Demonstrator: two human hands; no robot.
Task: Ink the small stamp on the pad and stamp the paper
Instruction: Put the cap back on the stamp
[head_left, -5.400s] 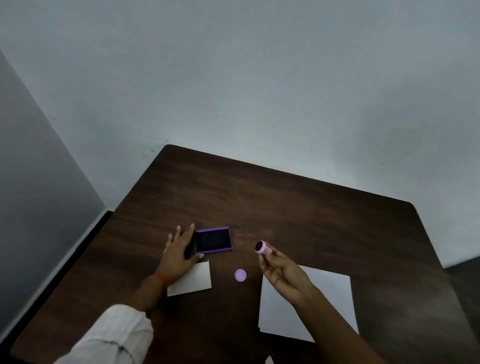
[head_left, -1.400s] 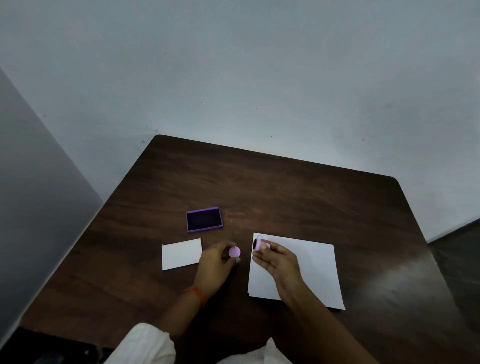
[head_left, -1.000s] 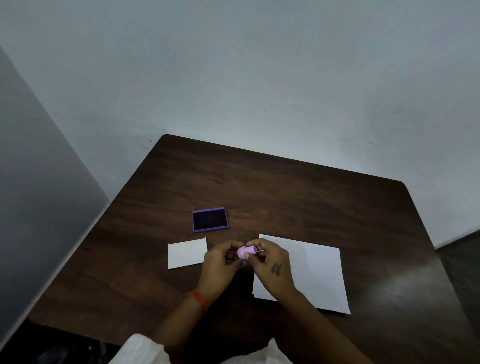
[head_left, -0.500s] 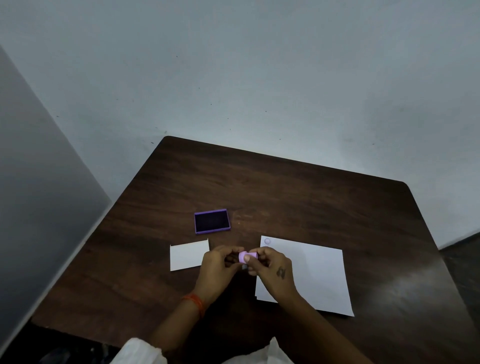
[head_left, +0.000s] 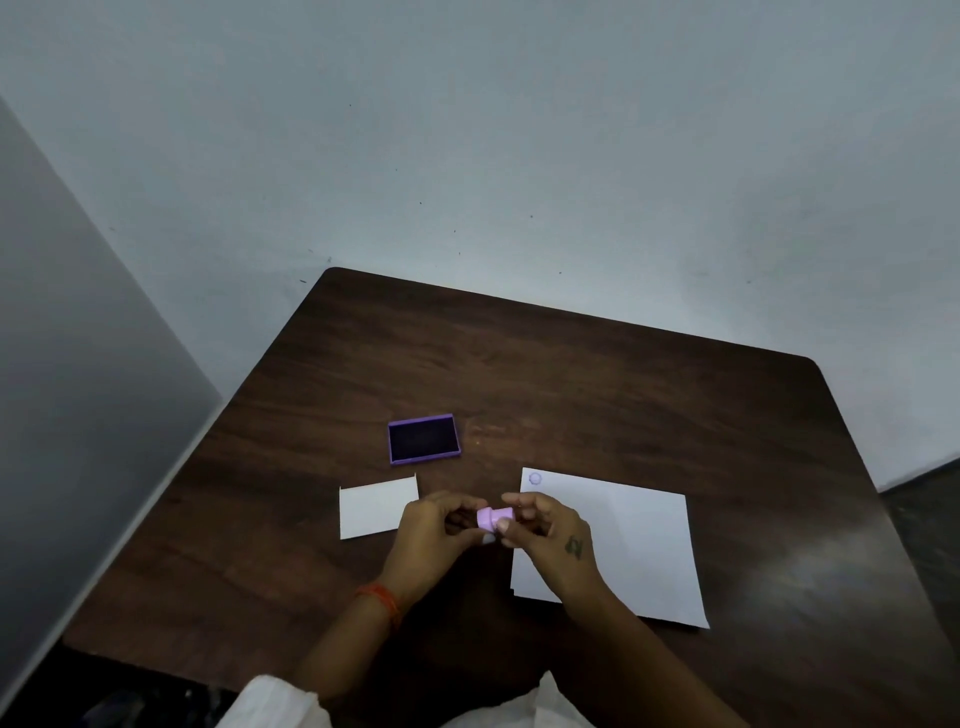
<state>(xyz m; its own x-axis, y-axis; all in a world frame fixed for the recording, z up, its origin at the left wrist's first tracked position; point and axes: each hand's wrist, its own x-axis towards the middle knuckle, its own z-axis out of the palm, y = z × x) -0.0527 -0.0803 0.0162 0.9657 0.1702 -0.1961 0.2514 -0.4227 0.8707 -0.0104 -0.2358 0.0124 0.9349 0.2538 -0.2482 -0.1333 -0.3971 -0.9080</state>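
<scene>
Both hands hold a small lilac stamp (head_left: 493, 518) between them, just above the table near its front. My left hand (head_left: 434, 540) pinches the stamp's left end, which looks like its cap, and my right hand (head_left: 553, 535) grips the right end. A white sheet of paper (head_left: 634, 545) lies to the right, partly under my right hand, with a faint round print (head_left: 534, 478) in its far left corner. The purple ink pad (head_left: 423, 438) lies open with its dark face up, beyond the hands to the left.
A small white card (head_left: 371, 506) lies left of my left hand. The dark wooden table (head_left: 597, 389) stands in a corner, with pale walls behind and at the left. An orange band sits on the left wrist.
Earlier my left hand steadied the ink pad while the right held the stamp uncapped. A print has appeared on the paper. My left hand picked up the lilac cap and brought it onto the stamp.
</scene>
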